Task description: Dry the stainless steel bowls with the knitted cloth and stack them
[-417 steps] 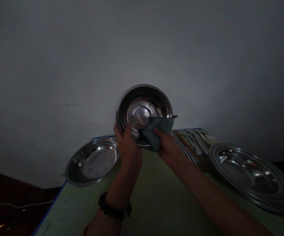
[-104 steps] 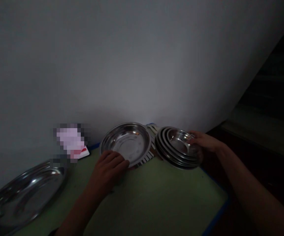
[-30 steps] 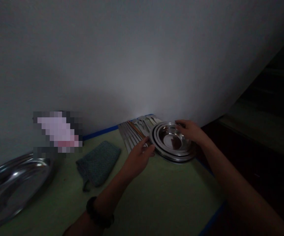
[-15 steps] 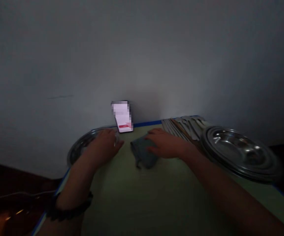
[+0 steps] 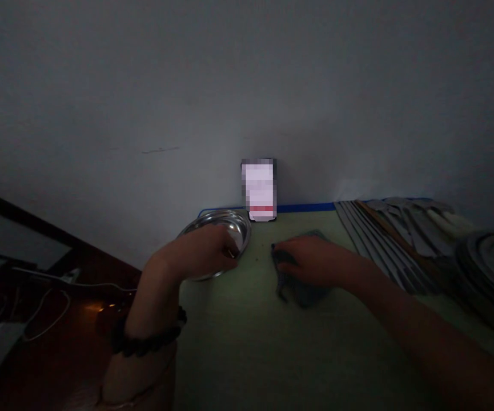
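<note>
My left hand [image 5: 199,254] grips the near rim of a shallow steel plate [image 5: 223,225] at the table's far left corner. A dark bead bracelet sits on that wrist. My right hand [image 5: 315,260] rests on a grey-green cloth [image 5: 300,288] lying flat on the pale green table [image 5: 250,342], fingers curled over the cloth's left edge. The cloth pokes out below and left of the hand.
A phone [image 5: 259,188] leans upright against the wall behind the plate. Several pieces of cutlery [image 5: 384,234] lie in a row at the right. A stack of steel plates [image 5: 490,268] sits at the far right edge. Cables and a dark floor lie left of the table.
My view has swung left. My left hand has closed on the rim of the left plate, and my right hand has settled more fully onto the cloth.
</note>
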A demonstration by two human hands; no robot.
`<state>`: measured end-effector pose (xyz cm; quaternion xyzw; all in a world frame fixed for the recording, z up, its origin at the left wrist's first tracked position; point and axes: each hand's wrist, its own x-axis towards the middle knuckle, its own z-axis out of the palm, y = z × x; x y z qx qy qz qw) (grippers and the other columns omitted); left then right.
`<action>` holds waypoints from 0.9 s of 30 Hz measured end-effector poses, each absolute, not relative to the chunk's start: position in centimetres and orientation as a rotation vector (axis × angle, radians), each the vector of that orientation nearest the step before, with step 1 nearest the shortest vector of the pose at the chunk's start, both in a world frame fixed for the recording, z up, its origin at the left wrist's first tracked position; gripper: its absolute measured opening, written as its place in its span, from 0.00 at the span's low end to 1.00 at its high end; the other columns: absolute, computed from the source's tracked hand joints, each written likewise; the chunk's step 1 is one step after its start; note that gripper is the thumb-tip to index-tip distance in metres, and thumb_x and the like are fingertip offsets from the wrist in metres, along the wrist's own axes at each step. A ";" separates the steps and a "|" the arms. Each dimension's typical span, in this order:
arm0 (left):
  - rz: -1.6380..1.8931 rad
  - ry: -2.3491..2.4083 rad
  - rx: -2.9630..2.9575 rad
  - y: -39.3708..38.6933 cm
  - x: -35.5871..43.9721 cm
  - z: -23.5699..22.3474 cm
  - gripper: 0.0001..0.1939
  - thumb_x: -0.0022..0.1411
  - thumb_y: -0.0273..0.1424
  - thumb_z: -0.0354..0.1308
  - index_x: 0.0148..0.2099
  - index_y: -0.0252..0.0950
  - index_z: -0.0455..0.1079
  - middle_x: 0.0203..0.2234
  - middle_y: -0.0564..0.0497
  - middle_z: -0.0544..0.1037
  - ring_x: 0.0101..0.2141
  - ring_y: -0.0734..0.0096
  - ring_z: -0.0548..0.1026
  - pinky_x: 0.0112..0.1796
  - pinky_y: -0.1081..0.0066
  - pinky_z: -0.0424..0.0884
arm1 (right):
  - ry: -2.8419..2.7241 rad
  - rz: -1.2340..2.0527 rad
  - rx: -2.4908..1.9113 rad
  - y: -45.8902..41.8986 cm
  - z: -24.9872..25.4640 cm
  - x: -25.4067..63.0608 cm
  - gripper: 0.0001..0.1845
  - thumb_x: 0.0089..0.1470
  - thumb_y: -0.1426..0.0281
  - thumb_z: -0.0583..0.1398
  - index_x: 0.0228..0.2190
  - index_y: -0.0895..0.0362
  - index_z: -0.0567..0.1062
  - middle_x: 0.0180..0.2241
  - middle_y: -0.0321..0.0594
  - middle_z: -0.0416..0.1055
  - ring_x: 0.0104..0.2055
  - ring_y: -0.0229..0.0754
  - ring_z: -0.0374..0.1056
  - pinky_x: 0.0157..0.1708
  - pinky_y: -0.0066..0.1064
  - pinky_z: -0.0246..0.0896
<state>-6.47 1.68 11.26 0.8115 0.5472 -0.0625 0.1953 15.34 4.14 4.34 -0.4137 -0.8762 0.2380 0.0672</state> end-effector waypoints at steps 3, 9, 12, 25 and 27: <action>-0.133 1.498 2.189 0.9 -7.0 12.8 0.13 0.53 0.31 0.51 0.27 0.37 0.77 0.17 0.54 0.71 0.21 0.73 0.67 0.23 0.74 0.57 | -2.620 0.750 -1.210 4.0 4.3 15.3 0.14 0.52 0.66 0.59 0.41 0.54 0.77 0.40 0.47 0.77 0.44 0.50 0.71 0.45 0.38 0.61; -0.124 1.418 2.112 0.1 -7.0 13.9 0.13 0.57 0.34 0.53 0.30 0.35 0.76 0.19 0.55 0.68 0.21 0.77 0.63 0.23 0.76 0.55 | -2.300 0.937 -1.008 2.9 4.6 13.0 0.14 0.60 0.66 0.52 0.38 0.58 0.77 0.37 0.44 0.76 0.37 0.42 0.70 0.38 0.34 0.60; -0.120 1.403 2.119 0.1 -7.0 13.8 0.12 0.58 0.33 0.52 0.32 0.35 0.77 0.18 0.56 0.67 0.21 0.77 0.61 0.23 0.76 0.54 | -2.141 1.108 -0.951 2.4 4.6 11.8 0.13 0.60 0.67 0.53 0.32 0.59 0.76 0.31 0.40 0.75 0.31 0.38 0.67 0.31 0.30 0.57; -0.137 1.397 2.134 0.1 -7.0 13.9 0.14 0.59 0.34 0.51 0.33 0.36 0.77 0.18 0.56 0.66 0.20 0.78 0.60 0.23 0.77 0.54 | -1.531 1.766 -0.952 2.1 3.8 10.8 0.12 0.55 0.70 0.58 0.21 0.57 0.73 0.20 0.32 0.68 0.24 0.33 0.60 0.29 0.29 0.52; -0.139 1.391 2.145 0.1 -6.9 13.9 0.13 0.58 0.33 0.51 0.32 0.35 0.77 0.18 0.56 0.66 0.20 0.78 0.60 0.22 0.77 0.54 | -1.522 1.774 -0.943 2.1 3.7 10.8 0.12 0.54 0.70 0.59 0.20 0.56 0.73 0.20 0.32 0.69 0.23 0.33 0.61 0.29 0.29 0.52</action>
